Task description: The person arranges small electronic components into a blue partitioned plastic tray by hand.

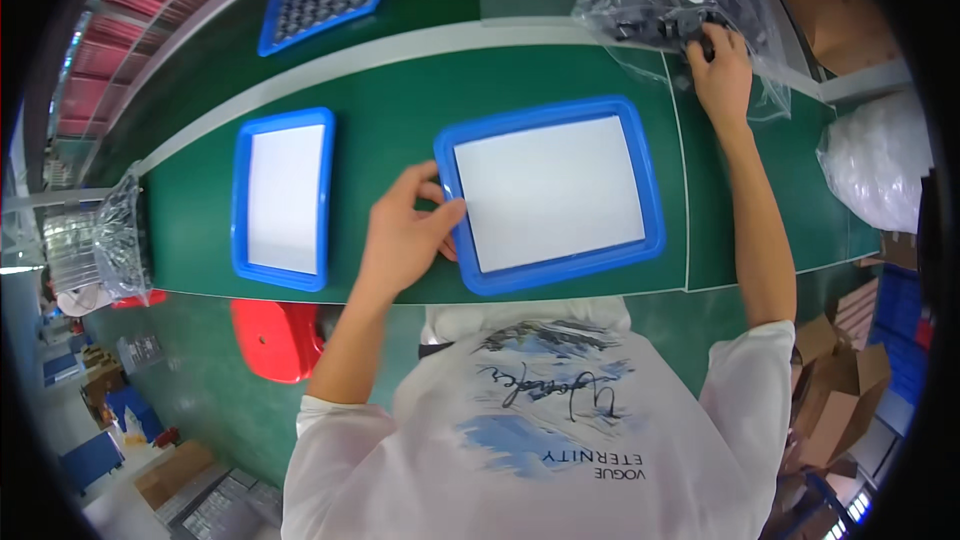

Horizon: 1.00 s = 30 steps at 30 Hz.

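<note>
My left hand [405, 230] is closed on the left rim of a blue tray [652, 190], its thumb over the edge and the fingers at the outer side. A white sheet [550, 195] lines the bottom of this tray. My right hand [722, 75] reaches to the far right, to a clear plastic bag [600, 5] full of small black parts. Its fingers are bent round a small black part [707, 48] at the bag's near side; the part's exact kind is too small to make out.
A second blue tray [240, 200] with a white sheet lies to the left. On the far side, beyond a pale rail [430, 43], a blue tray [268, 28] holds rows of dark round parts. Right stands a bundle of clear wrap [880, 160]. A red stool [275, 340] is below the table.
</note>
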{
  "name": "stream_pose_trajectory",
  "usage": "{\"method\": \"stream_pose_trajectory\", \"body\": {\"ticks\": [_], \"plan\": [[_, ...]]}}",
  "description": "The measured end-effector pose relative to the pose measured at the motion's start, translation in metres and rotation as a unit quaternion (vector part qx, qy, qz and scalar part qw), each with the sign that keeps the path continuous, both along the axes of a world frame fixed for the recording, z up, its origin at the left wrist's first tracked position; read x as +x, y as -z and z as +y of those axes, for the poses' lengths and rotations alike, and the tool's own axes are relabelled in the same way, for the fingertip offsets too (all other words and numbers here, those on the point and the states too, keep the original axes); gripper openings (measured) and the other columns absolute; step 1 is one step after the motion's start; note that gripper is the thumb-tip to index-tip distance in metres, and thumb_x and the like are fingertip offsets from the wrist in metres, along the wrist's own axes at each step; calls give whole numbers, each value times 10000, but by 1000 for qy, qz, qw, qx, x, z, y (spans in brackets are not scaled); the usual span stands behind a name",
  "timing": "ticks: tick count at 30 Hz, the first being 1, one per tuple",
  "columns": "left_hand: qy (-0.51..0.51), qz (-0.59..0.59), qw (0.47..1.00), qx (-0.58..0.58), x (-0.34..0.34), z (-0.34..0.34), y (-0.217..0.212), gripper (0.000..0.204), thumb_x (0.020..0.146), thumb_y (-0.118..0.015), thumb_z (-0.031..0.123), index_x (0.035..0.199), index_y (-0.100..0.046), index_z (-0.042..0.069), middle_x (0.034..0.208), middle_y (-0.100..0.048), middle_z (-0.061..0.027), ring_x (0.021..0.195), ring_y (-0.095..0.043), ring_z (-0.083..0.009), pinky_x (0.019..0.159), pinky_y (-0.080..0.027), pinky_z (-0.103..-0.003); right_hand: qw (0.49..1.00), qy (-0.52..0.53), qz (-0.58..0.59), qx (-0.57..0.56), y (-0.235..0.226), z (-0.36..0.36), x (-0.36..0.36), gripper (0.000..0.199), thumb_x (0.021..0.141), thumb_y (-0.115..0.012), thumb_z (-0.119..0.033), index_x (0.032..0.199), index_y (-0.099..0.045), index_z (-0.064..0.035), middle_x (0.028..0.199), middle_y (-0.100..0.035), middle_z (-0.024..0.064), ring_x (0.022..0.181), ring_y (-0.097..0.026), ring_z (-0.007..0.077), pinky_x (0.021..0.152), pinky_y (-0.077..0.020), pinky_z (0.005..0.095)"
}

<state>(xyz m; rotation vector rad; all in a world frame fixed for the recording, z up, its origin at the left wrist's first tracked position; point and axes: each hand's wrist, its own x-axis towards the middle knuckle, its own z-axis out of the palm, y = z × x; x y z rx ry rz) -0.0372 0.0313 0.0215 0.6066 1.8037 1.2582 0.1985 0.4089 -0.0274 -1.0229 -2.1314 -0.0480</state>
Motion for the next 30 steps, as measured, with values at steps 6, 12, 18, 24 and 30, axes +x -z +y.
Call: {"method": "stream_pose_trajectory", "body": {"ticks": [6, 12, 18, 24, 30], "plan": [[65, 159, 985, -29, -14, 19, -9, 460, 862, -712, -6, 1302, -587, -59, 915, -652, -128, 643, -663, -203, 575, -546, -336, 982, -138, 79, -100, -55, -115, -24, 224, 845, -715, -50, 1069, -703, -33, 1011, -667, 110, 802, -659, 255, 707, -540, 317], [186, 487, 840, 149, -14, 54, -18, 422, 792, -781, 63, 1202, -686, 41, 1013, -656, -105, 1009, -601, -279, 863, -510, -406, 927, -317, -122, -161, -36, -205, -63, 369, 775, -776, -91, 1130, -673, -98, 1151, -607, 65, 940, -638, 285, 743, -551, 389], [277, 502, 796, 194, -15, 55, -3, 343, 748, -844, 181, 1041, -719, 55, 1017, -636, -68, 1030, -539, -311, 877, -491, -410, 886, -383, -178, -194, -56, -190, -41, 430, 795, -758, -77, 1216, -667, -90, 1188, -628, 70, 1019, -581, 300, 858, -526, 396], [320, 499, 786, 176, -25, 33, 2, 427, 702, -879, 302, 1028, -719, 77, 1014, -631, -61, 1052, -529, -311, 894, -464, -440, 884, -375, -183, -211, -52, -185, -34, 473, 762, -777, -71, 1224, -673, -72, 1163, -643, 77, 1051, -570, 299, 872, -501, 407], [285, 509, 795, 166, -11, 34, 6, 330, 726, -852, 270, 963, -737, 72, 1012, -616, -73, 1081, -531, -329, 917, -435, -462, 876, -421, -174, -156, -57, -201, -63, 444, 731, -829, -188, 1129, -678, -62, 1010, -635, 67, 1043, -556, 293, 903, -444, 415]]}}
